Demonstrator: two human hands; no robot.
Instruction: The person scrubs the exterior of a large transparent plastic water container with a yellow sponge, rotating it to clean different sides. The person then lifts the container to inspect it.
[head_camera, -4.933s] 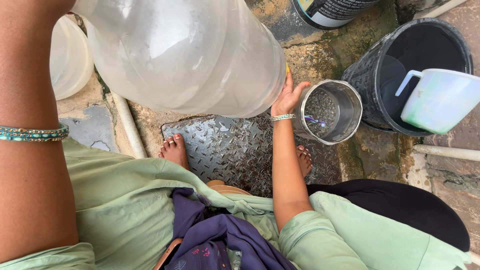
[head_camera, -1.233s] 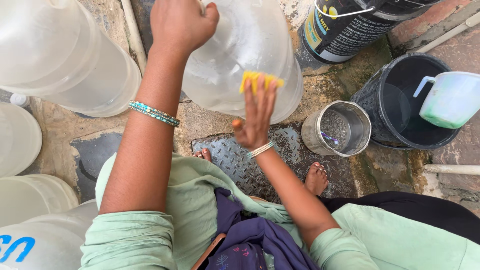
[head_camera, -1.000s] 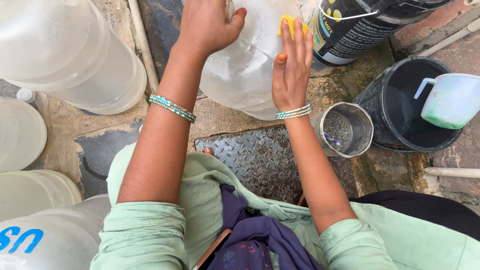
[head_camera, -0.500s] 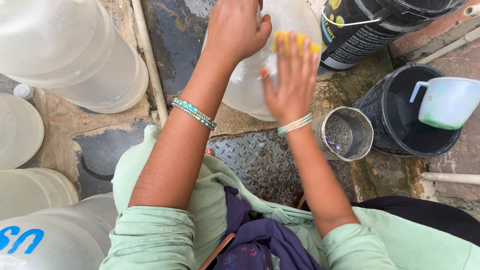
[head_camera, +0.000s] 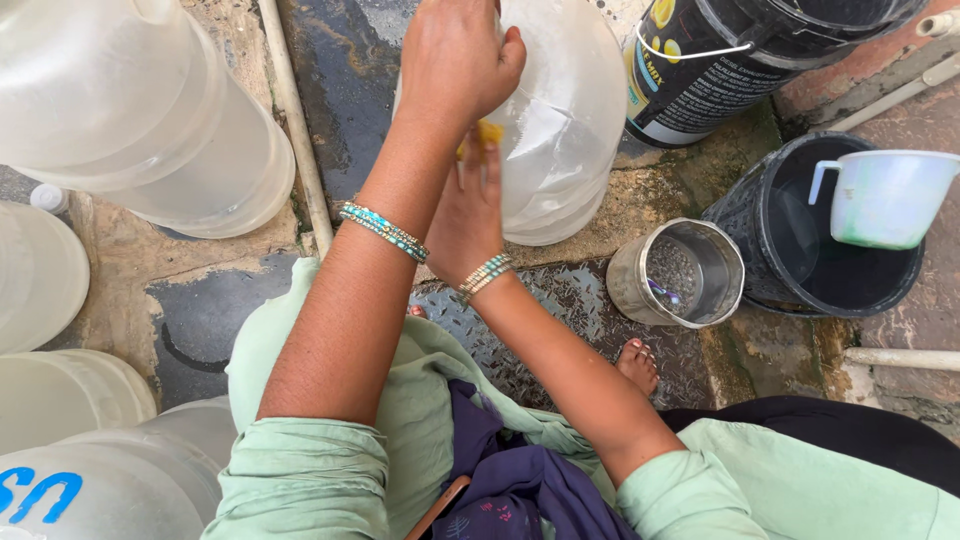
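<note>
A clear water jug is seen lying at the left edge of the wet ground. Near the middle, a second clear jug is gripped at its top by the left hand, fingers clenched around it. A yellow scrubber is pressed against its side by the right hand. Just right, a steel cup stands beside a black bucket holding a pale mug.
</note>
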